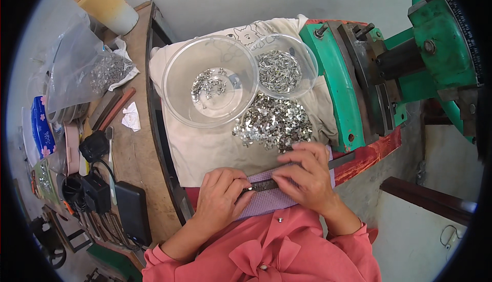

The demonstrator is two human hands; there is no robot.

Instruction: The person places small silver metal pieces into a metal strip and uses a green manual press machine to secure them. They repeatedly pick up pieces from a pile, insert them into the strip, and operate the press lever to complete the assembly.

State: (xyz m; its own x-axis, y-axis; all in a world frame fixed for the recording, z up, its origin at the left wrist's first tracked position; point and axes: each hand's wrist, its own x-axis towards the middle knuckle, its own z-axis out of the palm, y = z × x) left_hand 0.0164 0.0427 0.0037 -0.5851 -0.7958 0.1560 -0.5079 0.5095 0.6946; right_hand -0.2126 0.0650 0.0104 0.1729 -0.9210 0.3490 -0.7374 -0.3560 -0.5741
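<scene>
My left hand [221, 196] and my right hand [302, 172] both pinch a thin dark metal strip [264, 185] held flat over a lilac checked cloth [264, 202] on my lap. Just beyond my right hand lies a loose pile of small shiny metal pieces [274, 122] on a cream cloth [200, 148]. A large clear bowl [177, 100] behind it holds a few of the same pieces. A smaller clear bowl [307, 59] to its right holds many more.
A green press machine [435, 51] with a red base stands at the right. On the wooden bench [136, 154] at the left are a plastic bag of metal parts [87, 72], a yellow-capped bottle [105, 2], a tissue pack [42, 128] and black chargers [130, 210].
</scene>
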